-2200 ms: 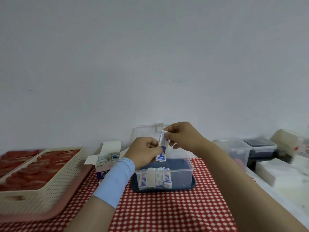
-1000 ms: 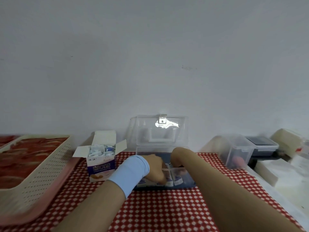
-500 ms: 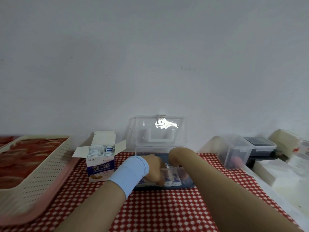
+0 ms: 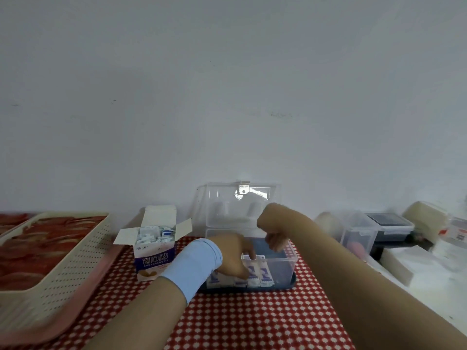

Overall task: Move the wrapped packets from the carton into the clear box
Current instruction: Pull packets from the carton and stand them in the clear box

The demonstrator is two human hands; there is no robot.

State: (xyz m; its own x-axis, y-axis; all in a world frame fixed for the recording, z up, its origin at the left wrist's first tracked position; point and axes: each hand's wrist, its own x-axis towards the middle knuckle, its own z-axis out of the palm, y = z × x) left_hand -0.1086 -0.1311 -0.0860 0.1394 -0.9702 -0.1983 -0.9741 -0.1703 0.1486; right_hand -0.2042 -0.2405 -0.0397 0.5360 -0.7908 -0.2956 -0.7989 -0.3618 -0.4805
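The clear box (image 4: pixel 281 270) is sitting open, the carton (image 4: pixel 154 260) just beside it. The left hand (image 4: pixel 232 257) is reaching in onto the wrapped packets (image 4: pixel 262 274) standing along its front wall, pinching or pressing I cannot tell; the right hand (image 4: pixel 276 239) is hovering above, loosely curled, empty

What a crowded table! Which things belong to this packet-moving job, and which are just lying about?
Job: carton, wrapped packets, clear box, left hand, right hand.
Lying about: cream basket, lidded tubs, checked cloth.
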